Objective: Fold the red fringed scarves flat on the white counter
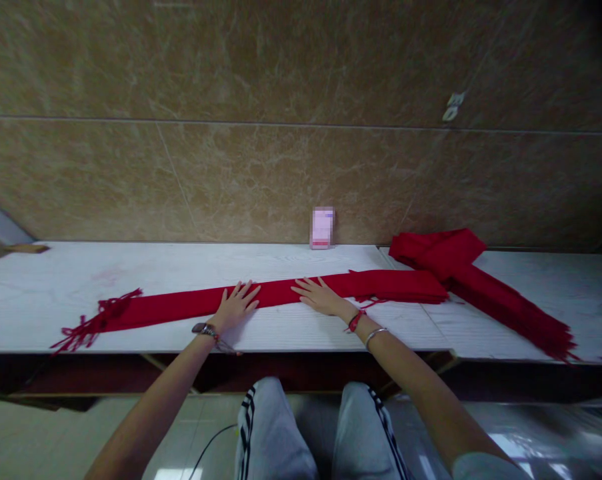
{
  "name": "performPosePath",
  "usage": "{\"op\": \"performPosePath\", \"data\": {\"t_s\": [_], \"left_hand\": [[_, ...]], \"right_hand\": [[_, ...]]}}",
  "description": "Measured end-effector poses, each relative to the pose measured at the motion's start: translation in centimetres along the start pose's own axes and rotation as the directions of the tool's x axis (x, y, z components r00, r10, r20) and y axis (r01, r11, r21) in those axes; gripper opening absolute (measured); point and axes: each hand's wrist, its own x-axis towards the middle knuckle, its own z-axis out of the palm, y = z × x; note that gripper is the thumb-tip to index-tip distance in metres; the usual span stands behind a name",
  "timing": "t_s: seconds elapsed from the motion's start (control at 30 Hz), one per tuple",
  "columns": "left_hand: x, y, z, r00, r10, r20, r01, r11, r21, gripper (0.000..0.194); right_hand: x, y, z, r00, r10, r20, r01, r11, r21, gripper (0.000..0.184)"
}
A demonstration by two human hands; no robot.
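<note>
A long red scarf (175, 307) lies in a narrow strip along the white table, its fringe spread at the left end. My left hand (235, 307) rests flat on it left of the middle, fingers spread. Flat on the same scarf, farther right, is my right hand (322, 295), its fingers also apart. Toward the right the strip looks thicker, with a few fringe threads showing at its edges. Beyond that end, a second red scarf (505, 303) lies folded across itself, one fringed end pointing to the front right. Whether the two touch is hard to tell.
The white table (155, 263) stands against a brown tiled wall (261, 180). A phone-like object with a blurred screen (322, 228) leans at the wall. A white fixture (453, 107) is on the wall. Open shelf space (281, 370) lies under the front edge, above my knees.
</note>
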Motion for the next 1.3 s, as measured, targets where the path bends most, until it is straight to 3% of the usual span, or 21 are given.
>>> {"op": "performPosePath", "data": {"t_s": [0.13, 0.23, 0.43, 0.57, 0.67, 0.8, 0.93, 1.0, 1.1, 1.13, 1.17, 1.3], "left_hand": [[0.2, -1.3, 0.9, 0.998, 0.057, 0.014, -0.058, 0.998, 0.040, 0.051], [0.3, -2.1, 0.8, 0.998, 0.051, 0.034, -0.053, 0.998, 0.045, 0.051], [0.5, -2.0, 0.8, 0.998, 0.050, 0.043, -0.052, 0.997, 0.050, 0.051], [0.4, -2.0, 0.9, 0.998, 0.051, 0.045, -0.053, 0.998, 0.035, 0.051], [0.4, -1.3, 0.5, 0.999, 0.033, 0.020, -0.034, 0.998, 0.044, 0.050], [0.0, -0.6, -1.1, 0.991, -0.081, -0.110, 0.089, 0.993, 0.071, 0.049], [-2.1, -3.4, -2.2, 0.937, -0.289, -0.195, 0.307, 0.949, 0.067, 0.051], [-4.0, -6.3, -1.9, 0.839, -0.493, -0.229, 0.510, 0.860, 0.015, 0.056], [-6.9, -11.1, -0.7, 0.613, -0.769, -0.183, 0.771, 0.633, -0.078, 0.067], [-7.5, -12.5, -0.3, 0.583, -0.799, -0.147, 0.798, 0.598, -0.082, 0.070], [-7.8, -13.8, -0.1, 0.591, -0.799, -0.112, 0.797, 0.600, -0.074, 0.071], [-6.7, -16.9, -0.3, 0.709, -0.705, -0.026, 0.704, 0.710, -0.021, 0.070]], "right_hand": [[-2.0, 2.5, 0.1, 0.997, 0.079, -0.022, -0.081, 0.994, -0.074, 0.047], [-4.3, 5.3, 0.1, 0.978, 0.203, -0.054, -0.209, 0.964, -0.161, 0.047], [-8.3, 10.2, -0.6, 0.907, 0.408, -0.108, -0.422, 0.874, -0.243, 0.047], [-9.0, 11.3, -1.6, 0.839, 0.537, -0.090, -0.541, 0.801, -0.257, 0.046], [-7.5, 9.3, -1.9, 0.871, 0.472, -0.132, -0.490, 0.849, -0.196, 0.046], [-2.7, 3.1, -1.4, 0.974, 0.214, -0.070, -0.215, 0.977, -0.007, 0.050], [2.3, -2.8, -0.6, 0.996, 0.041, -0.083, -0.030, 0.991, 0.129, 0.056], [4.0, -4.3, 0.1, 0.997, -0.026, -0.069, 0.035, 0.991, 0.130, 0.056], [5.5, -4.8, 1.3, 0.996, -0.081, -0.026, 0.083, 0.993, 0.079, 0.053], [5.7, -4.8, 1.7, 0.996, -0.085, -0.023, 0.086, 0.994, 0.062, 0.053], [5.9, -4.7, 2.0, 0.996, -0.084, -0.028, 0.086, 0.995, 0.049, 0.052], [5.8, -4.3, 2.8, 0.996, -0.076, -0.053, 0.078, 0.996, 0.040, 0.052]]}}
